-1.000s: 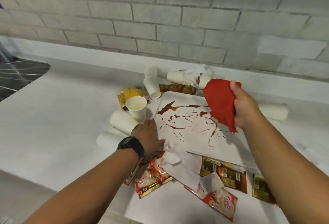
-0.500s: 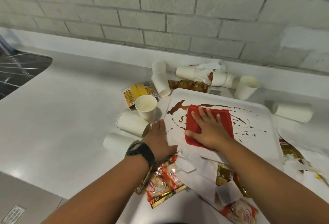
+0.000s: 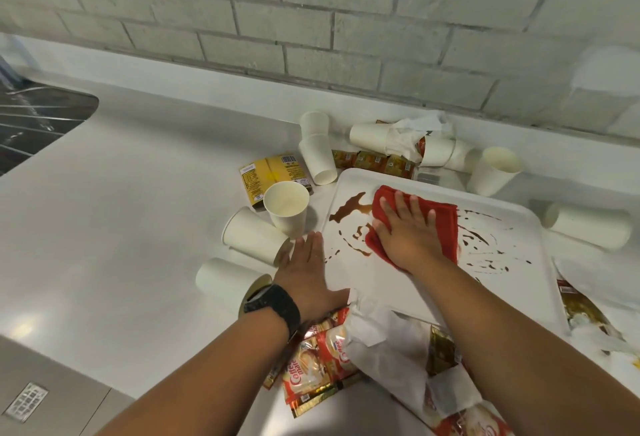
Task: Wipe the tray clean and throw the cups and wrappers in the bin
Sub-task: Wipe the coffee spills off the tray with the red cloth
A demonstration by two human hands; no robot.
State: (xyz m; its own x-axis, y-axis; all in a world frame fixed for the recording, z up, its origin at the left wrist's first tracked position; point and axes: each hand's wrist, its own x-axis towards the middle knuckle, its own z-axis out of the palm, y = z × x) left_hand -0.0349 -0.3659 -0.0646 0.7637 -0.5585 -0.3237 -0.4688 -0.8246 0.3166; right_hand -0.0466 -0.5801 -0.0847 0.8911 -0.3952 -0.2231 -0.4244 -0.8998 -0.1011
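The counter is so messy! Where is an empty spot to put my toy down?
The white counter lies bare on the left, between the dark sink and the white paper cups. Around the stained white tray it is crowded: cups behind and on both sides, coffee sachets and crumpled tissue in front.

in the middle right of the frame we see the tray (image 3: 502, 228) on the counter (image 3: 138, 228). on the tray lies the cloth (image 3: 440, 224), and the right hand (image 3: 408, 238) lies flat on it. the left hand (image 3: 308, 273) rests flat at the left edge of the tray. left of the tray stands one upright cup (image 3: 285, 209), with two fallen cups (image 3: 251, 235) beside it. behind the tray lie more cups (image 3: 369, 136) and sachets (image 3: 372, 160). the wrappers (image 3: 318, 366) lie in the lower middle, before the tray. the sink (image 3: 38, 120) is at the far left.
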